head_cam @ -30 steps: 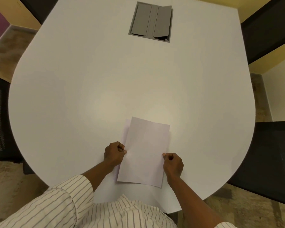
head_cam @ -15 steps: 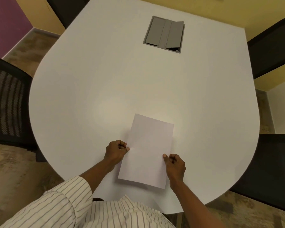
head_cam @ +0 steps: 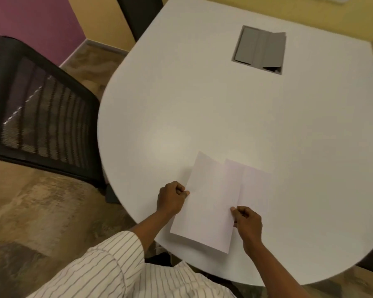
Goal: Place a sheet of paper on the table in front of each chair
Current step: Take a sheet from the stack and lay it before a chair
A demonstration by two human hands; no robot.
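Two sheets, earlier stacked as one, are now fanned apart on the desk (head_cam: 202, 104): top sheet (head_cam: 205, 209) pinched in the left hand (head_cam: 171, 198), lower sheet (head_cam: 255, 190) in the right hand (head_cam: 247, 220), both grips closed.

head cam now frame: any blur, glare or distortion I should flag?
Head view: motion blur smears the mesh chair and the table edge at right; wide-angle bend curves that edge; a soft bright patch of glare sits on the tabletop beyond the paper; the left hand and right hand are fairly sharp; the grey cable hatch is slightly soft.
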